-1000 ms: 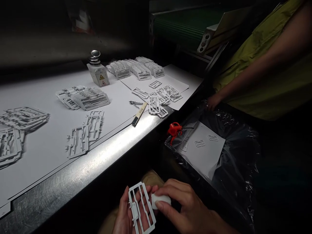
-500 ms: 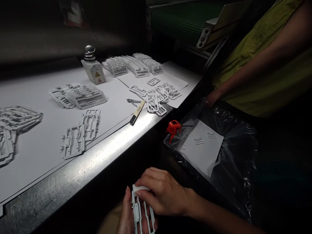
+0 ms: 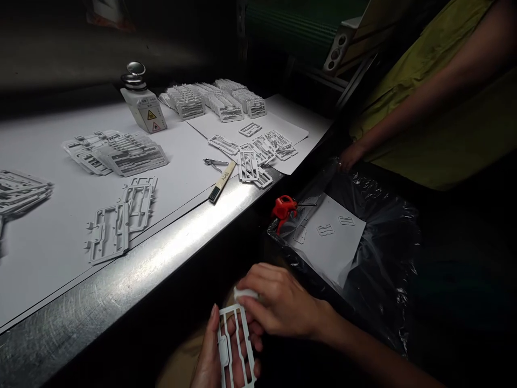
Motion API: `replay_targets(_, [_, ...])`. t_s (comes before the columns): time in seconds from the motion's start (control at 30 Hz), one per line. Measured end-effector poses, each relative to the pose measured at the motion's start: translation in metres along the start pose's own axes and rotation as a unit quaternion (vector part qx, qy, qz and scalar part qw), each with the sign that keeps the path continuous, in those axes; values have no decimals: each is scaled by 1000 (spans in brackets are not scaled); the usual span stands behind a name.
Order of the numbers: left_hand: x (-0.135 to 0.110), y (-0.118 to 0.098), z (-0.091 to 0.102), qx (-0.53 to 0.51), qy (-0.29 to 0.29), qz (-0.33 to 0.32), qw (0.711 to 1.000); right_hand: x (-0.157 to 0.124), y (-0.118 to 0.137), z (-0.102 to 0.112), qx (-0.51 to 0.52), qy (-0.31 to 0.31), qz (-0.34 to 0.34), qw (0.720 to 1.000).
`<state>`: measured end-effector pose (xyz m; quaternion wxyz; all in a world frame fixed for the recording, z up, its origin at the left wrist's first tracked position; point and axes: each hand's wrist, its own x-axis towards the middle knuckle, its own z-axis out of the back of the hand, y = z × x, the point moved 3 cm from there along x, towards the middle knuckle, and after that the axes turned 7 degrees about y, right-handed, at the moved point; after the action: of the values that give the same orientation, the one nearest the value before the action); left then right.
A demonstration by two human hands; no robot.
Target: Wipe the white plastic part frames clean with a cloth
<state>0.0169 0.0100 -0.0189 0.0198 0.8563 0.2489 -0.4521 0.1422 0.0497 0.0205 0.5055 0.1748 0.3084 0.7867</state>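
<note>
A white plastic frame (image 3: 223,350) with long slots lies in my left hand (image 3: 207,349), the thumb along its left edge and the fingers curled behind it. Just above the frame's top edge, my right hand (image 3: 280,302) pinches a small white pad (image 3: 245,293) between thumb and fingers. What the pad is made of cannot be made out. Two more white frames (image 3: 109,233) overlap on the paper at the bench's near side. Farther right on the bench edge, a pair of nippers (image 3: 215,161) rests beside a cream-and-black box cutter marked A048 (image 3: 223,182).
Stacked frames (image 3: 135,153) stand on the paper, with more rows (image 3: 226,102) behind. A pump bottle (image 3: 144,110) with hazard labels is at the back. A plastic-lined bin (image 3: 388,237) with a red trigger-shaped tool (image 3: 284,207) at its rim stands right, held by a co-worker's hand (image 3: 350,156).
My right hand has lifted the white pad up and off the frame's top edge, baring more of the frame. The view has shifted slightly, moving the bench things left.
</note>
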Motion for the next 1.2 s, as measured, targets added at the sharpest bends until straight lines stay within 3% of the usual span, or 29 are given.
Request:
replay_targets(0.13, [1, -4, -3, -30, -40, -40, 998, -10, -2, 8, 35, -27, -25, 999])
replay_targets(0.27, [0, -6, -4, -59, -59, -68, 994, -19, 4, -5, 60, -4, -12, 998])
replay_targets(0.47, [3, -9, 1, -24, -55, -92, 994, -39, 14, -11, 111, 112, -15, 987])
replay_targets(0.57, [8, -11, 3, -10, -64, -104, 993, -47, 11, -8, 163, 137, -80, 974])
replay_targets(0.63, [12, -12, 4, -8, -72, -99, 992, -51, 3, -13, 205, 124, -158, 958])
replay_targets(0.73, [17, -13, 4, -7, -77, -95, 992, -53, -9, -32, 328, 141, -240, 903])
replay_targets(0.8, [18, -13, 3, -4, -65, -99, 993, -51, -11, -45, 412, 172, -238, 863])
replay_targets(0.87, [17, -12, 2, 2, -48, -93, 995, -46, -9, -49, 446, 184, -219, 848])
replay_targets(0.97, [12, -12, 7, 27, -45, -98, 994, -37, -1, -46, 399, 181, -214, 873])
replay_targets(1.07, [7, -16, 14, 101, -100, -152, 978, -28, 7, -43, 207, 155, -196, 946])
replay_targets(1.13, [5, -18, 17, 149, -126, -193, 962, -23, 12, -47, 58, 127, -153, 978])
replay_targets(1.2, [7, -17, 18, 145, -116, -211, 960, -21, 15, -55, 11, 136, -87, 987])
